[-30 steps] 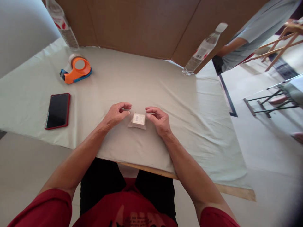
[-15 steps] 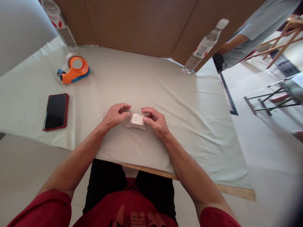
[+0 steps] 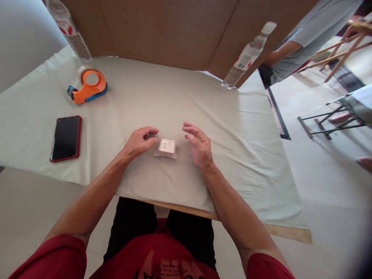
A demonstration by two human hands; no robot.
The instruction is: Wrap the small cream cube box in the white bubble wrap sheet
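Observation:
A small packet in clear wrapping with a pale printed label (image 3: 167,146) lies on the cloth between my hands. My left hand (image 3: 141,140) rests just left of it, fingers curved and apart, the thumb tip close to its edge; whether they touch I cannot tell. To the right, my right hand (image 3: 200,144) is raised off the packet with its fingers spread and nothing in them.
A phone with a red case (image 3: 66,138) lies at the left, below an orange tape dispenser (image 3: 92,86). Two water bottles (image 3: 72,35) (image 3: 247,58) stand against a brown cardboard screen (image 3: 168,31). Beyond the table's right side is a person in a grey sleeve (image 3: 312,29).
My right hand has let go of the packet's right side and moved away to the right, its fingers opening. My left hand and the packet have stayed nearly in place.

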